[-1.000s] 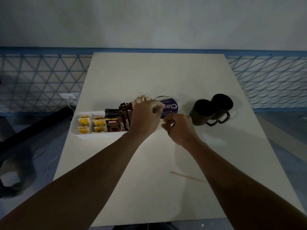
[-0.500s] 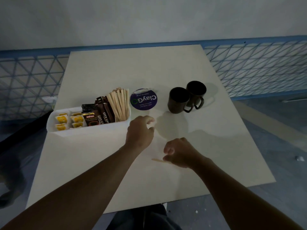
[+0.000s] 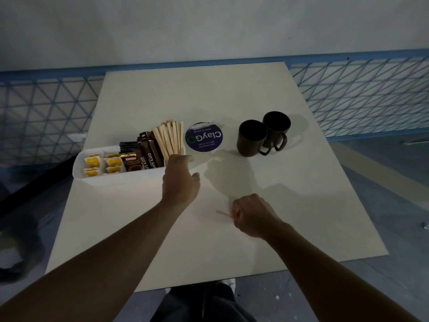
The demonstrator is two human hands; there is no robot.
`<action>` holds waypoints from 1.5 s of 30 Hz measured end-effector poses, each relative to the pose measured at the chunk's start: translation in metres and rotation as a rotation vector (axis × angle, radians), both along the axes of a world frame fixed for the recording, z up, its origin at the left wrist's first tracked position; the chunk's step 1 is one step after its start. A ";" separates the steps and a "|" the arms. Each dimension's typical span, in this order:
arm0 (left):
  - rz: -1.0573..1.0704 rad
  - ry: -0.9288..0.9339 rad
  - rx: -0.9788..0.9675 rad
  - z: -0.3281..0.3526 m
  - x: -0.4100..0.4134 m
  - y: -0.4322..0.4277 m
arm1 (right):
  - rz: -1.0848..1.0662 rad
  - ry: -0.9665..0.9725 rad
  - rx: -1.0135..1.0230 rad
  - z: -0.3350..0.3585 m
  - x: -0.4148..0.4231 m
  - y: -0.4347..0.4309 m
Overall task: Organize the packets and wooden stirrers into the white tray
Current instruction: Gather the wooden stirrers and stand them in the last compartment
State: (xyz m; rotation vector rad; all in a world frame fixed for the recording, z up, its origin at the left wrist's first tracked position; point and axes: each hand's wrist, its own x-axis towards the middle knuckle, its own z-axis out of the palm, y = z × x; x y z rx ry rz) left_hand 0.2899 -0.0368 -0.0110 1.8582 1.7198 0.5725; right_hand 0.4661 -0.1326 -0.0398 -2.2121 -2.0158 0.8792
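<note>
A cream table [image 3: 209, 94] reaches to a pale grey wall [image 3: 209, 26]. Blue lattice panels [image 3: 359, 94] run along its foot, left and right. The grey floor [image 3: 394, 205] lies dim.

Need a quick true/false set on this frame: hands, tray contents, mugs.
1. The right hand pinches one loose stirrer over the table. True.
2. The mugs stand inside the white tray. False: they stand on the table, right of the round ClayGo disc.
3. Yellow packets sit in the tray's left end. True.
4. The left hand grips a bundle of stirrers. False: it is open and holds nothing, with its fingers at the tray's right end; the bundled stirrers stand in the tray.
</note>
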 end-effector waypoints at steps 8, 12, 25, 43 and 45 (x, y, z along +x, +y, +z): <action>0.008 0.029 -0.005 -0.002 -0.013 0.006 | -0.052 0.019 -0.041 -0.005 -0.002 0.002; 0.026 0.019 -0.011 -0.005 -0.021 0.011 | -0.053 0.023 -0.084 -0.006 -0.004 0.003; -0.018 -0.063 -0.013 -0.006 -0.041 0.028 | -0.112 0.137 0.076 0.015 -0.015 0.038; -0.040 -0.080 0.140 0.038 -0.099 0.079 | -0.459 0.494 0.614 0.083 -0.105 0.146; -0.030 -0.125 0.142 0.044 -0.110 0.086 | -0.447 0.488 0.606 0.081 -0.114 0.151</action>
